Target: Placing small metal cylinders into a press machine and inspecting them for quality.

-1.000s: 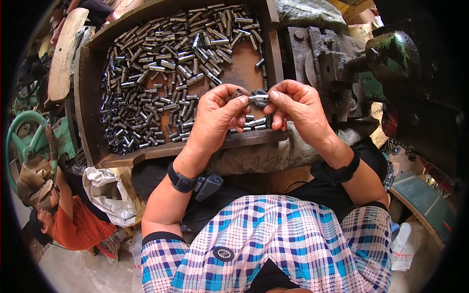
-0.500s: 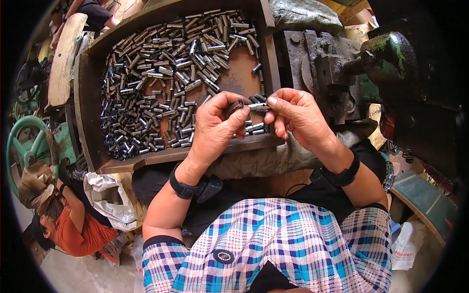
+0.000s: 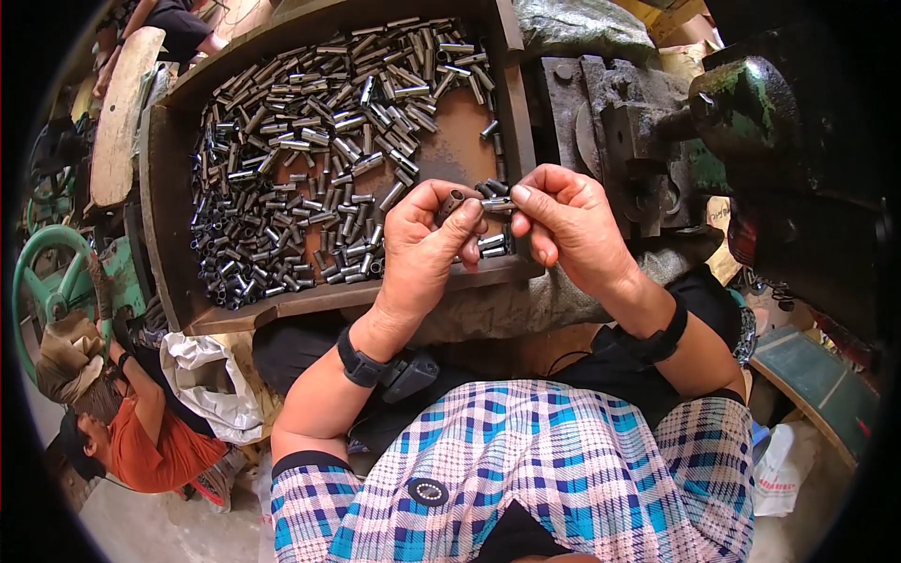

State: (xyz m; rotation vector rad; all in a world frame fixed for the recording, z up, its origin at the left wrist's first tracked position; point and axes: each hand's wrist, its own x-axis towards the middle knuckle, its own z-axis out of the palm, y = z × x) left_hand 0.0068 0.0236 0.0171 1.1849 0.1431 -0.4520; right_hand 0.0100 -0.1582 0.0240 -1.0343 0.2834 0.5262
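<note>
Above the near right corner of a wooden tray (image 3: 291, 305), my hands are close together. My left hand (image 3: 419, 246) is closed, with a short dark metal tube (image 3: 452, 201) pinched between thumb and curled fingers, its hollow end facing up. Between thumb and fingertips, my right hand (image 3: 574, 220) grips a shinier metal tube (image 3: 497, 204) lying almost level. That tube's left end reaches the fingertips of my left hand; whether they touch cannot be made out. Many similar metal tubes (image 3: 324, 141) lie heaped in the tray, and several sit just behind my fingers.
A greasy machine (image 3: 638, 141) with a green-painted head stands right of the tray. Grey cloth (image 3: 507, 308) lies along the tray's near edge. At the left are a green handwheel (image 3: 56, 272), a white sack (image 3: 211, 385) and a person in an orange shirt (image 3: 169, 436).
My left hand has shifted slightly right and down, and the dark tube in it has turned a little. My right hand keeps its grip at nearly the same spot.
</note>
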